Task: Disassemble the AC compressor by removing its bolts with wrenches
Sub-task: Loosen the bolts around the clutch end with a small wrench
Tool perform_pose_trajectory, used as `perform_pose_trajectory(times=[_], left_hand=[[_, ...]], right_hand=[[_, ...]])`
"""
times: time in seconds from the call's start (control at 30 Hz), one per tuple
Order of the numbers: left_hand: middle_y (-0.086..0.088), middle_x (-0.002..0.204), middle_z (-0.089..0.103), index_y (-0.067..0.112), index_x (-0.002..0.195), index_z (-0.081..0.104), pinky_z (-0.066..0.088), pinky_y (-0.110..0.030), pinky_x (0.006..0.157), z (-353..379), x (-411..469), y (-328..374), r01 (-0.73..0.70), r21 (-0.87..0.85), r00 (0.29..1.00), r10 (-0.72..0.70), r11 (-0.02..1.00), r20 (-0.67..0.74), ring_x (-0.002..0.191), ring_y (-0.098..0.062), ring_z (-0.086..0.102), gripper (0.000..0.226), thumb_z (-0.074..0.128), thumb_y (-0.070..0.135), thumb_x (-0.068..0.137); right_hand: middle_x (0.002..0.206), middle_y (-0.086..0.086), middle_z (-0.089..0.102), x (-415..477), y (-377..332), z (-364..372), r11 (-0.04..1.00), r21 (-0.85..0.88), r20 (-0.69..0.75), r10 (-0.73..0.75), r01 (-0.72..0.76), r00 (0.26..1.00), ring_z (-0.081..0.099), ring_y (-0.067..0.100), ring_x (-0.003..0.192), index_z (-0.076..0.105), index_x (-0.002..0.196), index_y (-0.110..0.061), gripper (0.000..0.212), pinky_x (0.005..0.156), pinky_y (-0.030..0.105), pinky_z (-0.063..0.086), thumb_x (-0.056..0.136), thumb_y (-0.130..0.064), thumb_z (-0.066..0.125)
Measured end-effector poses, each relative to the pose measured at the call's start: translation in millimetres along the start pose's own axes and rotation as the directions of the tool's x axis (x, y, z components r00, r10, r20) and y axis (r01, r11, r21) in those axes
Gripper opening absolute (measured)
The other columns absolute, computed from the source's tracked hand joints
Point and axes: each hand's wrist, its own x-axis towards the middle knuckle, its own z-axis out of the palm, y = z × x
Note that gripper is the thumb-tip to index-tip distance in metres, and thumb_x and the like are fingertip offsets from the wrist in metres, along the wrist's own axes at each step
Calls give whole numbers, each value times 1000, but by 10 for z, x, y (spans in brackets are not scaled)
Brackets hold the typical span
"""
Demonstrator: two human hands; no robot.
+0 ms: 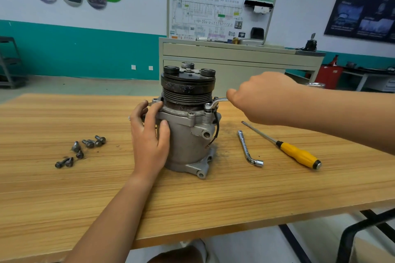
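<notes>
The grey AC compressor [188, 134] stands upright on the wooden table [192, 194], its dark pulley on top. My left hand [149, 134] wraps around the left side of its body, thumb across the front. My right hand [263, 97] grips the handle of a silver ring wrench [215, 103], whose head sits on a bolt [207, 106] at the flange's right side. Several removed bolts [82, 150] lie loose on the table to the left.
An L-shaped socket wrench [248, 149] and a yellow-handled screwdriver [297, 152] lie on the table right of the compressor. A grey training cabinet [235, 53] with a wiring board stands behind. The table's front edge runs near my body.
</notes>
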Motion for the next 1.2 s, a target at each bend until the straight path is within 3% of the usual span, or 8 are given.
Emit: perform_pose_trajectory(times=[0.13, 0.23, 0.33, 0.47, 0.77, 0.87, 1.03, 1.2], left_hand=[[6, 134, 26, 23, 128, 50, 17, -7, 104, 4, 0, -10, 4, 9, 1000, -4, 1000, -1, 121, 16, 22, 42, 40, 25, 88], [6, 134, 26, 21, 129, 50, 18, -9, 104, 5, 1, -12, 3, 15, 1000, -3, 1000, -1, 122, 12, 23, 42, 41, 22, 88], [4, 134, 27, 19, 129, 50, 20, -14, 105, -3, 1, 5, 7, 14, 1000, -7, 1000, -1, 123, 8, 24, 44, 39, 27, 88], [-7, 138, 32, 18, 129, 51, 23, -22, 107, -10, 3, 28, 7, 13, 1000, -7, 1000, 4, 123, -1, 28, 49, 36, 34, 86], [-8, 138, 32, 18, 129, 50, 21, -12, 104, -9, 10, 6, -2, 18, 1000, 2, 1000, 7, 123, -1, 27, 46, 37, 31, 87], [-7, 138, 32, 18, 129, 50, 21, -12, 104, -5, 9, 8, -3, 14, 1000, 2, 1000, 4, 122, 0, 28, 48, 36, 34, 86], [-4, 137, 31, 17, 129, 51, 20, -12, 104, -3, 8, 11, 6, 6, 1000, -6, 1000, 3, 121, 2, 27, 50, 36, 35, 85], [-5, 138, 31, 18, 129, 50, 20, -14, 104, -3, 8, -2, -4, 15, 1000, 4, 1000, 12, 122, 1, 26, 50, 35, 36, 85]], right_hand=[[57, -1, 33, -25, -70, -48, 1000, 9, 5, -23, 22, 1000, 31, 12, 45, 39, 87, -13, 12, 36, 24, 20, 87, -3, 45], [58, -2, 29, -70, -157, 8, 993, 112, 55, 21, -27, 998, 28, 11, 45, 34, 89, -13, 13, 37, 24, 22, 88, -4, 42], [59, -1, 30, -90, -175, 30, 978, 192, 104, 67, -87, 992, 28, 12, 47, 40, 102, -9, 15, 39, 23, 26, 88, -4, 42], [59, -1, 30, -91, -164, -67, 987, 143, 112, 54, -70, 992, 28, 12, 46, 47, 109, -8, 20, 39, 23, 23, 90, -3, 43], [62, 1, 27, -135, -300, -246, 990, 134, 162, 27, -49, 986, 26, 15, 49, 46, 101, -11, 12, 41, 25, 22, 92, -4, 43], [64, 1, 28, -118, -320, -256, 990, 132, 182, 25, -49, 983, 26, 15, 49, 49, 113, -7, 22, 41, 25, 23, 91, -4, 45], [63, 1, 30, -99, -245, -256, 992, 119, 160, 9, -29, 987, 29, 14, 50, 49, 115, -7, 25, 41, 24, 24, 91, -2, 44], [60, 2, 25, -157, -266, -102, 995, 92, 89, 29, -37, 996, 23, 18, 44, 39, 126, 2, 34, 39, 26, 24, 92, 5, 39]])
